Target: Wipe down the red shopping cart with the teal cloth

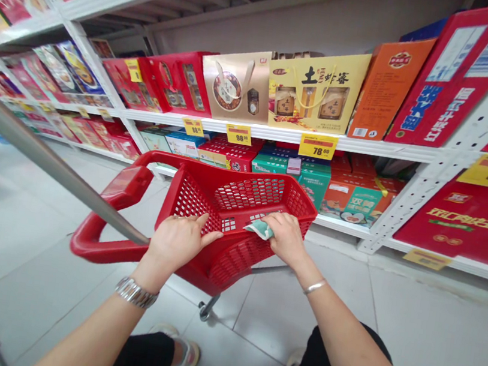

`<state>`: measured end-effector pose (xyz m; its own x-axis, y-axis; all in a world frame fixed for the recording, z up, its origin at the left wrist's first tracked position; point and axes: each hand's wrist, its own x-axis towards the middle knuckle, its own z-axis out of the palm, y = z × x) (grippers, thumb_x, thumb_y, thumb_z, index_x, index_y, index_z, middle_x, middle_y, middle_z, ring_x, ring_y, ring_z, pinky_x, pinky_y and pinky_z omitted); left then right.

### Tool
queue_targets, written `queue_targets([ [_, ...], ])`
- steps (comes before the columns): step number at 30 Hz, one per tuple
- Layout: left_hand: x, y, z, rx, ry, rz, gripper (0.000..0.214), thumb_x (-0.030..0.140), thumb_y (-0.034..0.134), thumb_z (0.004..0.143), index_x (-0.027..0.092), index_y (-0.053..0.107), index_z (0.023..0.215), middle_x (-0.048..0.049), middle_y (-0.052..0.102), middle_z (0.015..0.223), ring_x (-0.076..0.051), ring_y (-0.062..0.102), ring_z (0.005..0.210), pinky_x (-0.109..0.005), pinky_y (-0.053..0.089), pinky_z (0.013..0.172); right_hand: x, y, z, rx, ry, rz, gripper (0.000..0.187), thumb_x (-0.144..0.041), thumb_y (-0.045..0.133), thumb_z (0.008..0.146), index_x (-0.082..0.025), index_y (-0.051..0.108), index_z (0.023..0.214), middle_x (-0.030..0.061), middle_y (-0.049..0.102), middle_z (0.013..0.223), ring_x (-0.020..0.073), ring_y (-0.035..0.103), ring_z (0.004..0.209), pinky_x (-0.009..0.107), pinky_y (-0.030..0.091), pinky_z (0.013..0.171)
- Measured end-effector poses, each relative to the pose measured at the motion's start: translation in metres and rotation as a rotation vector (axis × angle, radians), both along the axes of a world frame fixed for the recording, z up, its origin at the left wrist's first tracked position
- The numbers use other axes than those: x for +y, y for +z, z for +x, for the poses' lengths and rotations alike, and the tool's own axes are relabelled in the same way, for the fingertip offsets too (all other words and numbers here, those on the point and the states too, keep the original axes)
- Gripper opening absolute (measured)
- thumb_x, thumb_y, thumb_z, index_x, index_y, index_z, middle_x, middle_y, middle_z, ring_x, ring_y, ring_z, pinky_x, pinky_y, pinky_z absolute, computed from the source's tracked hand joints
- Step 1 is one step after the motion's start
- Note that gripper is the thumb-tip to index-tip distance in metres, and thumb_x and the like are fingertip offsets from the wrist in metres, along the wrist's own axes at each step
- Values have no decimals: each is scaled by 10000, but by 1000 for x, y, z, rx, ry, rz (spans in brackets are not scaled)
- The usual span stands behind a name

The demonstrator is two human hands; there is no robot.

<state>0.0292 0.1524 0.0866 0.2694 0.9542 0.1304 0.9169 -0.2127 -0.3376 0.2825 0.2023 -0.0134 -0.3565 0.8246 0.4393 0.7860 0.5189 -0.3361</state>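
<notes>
A red plastic shopping cart (245, 177) with perforated basket walls stands tilted in front of me. My left hand (179, 240) grips the near rim of its basket, fingers curled over the inside and thumb lying along the edge. In my right hand (285, 235) is a folded light-green cloth (260, 229), pinched between the fingers at the near right side of the basket. The cloth's free corner points left over the rim. Part of the basket floor shows through between my hands; the cart's red handle (90, 243) extends to the left.
A silver pole (48, 155) crosses the left side down to the cart. White shelving (269, 133) behind holds gift boxes, including a yellow honey box (316, 90), with yellow price tags (318, 146). Underfoot are grey floor tiles (423, 329). A caster (207, 308) shows below the basket.
</notes>
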Motion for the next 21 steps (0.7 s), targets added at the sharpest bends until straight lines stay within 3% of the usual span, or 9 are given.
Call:
queue_targets([
  [11,-2,1,1,8,11,-8,662,612,369,977,88,674,1242,-205,752,837,-343,733,810,-369,475,669,24,-10,58,27,-180,-29,427,-33,521,781,-233,690,1119,78,693,1126,247,549,1025,351,373,884],
  [16,-2,3,2,20,25,-14,649,617,374,975,104,687,1220,-192,755,827,-324,735,789,-350,473,655,24,-14,52,34,-178,-21,419,-25,518,778,-216,697,1105,92,688,1109,251,545,1025,369,375,916],
  [21,-3,3,3,19,29,-21,673,620,346,979,95,681,1234,-201,751,811,-339,736,797,-360,471,654,10,-9,21,21,-55,-13,438,-31,516,786,-208,693,1145,98,685,1137,264,528,1076,415,361,981],
])
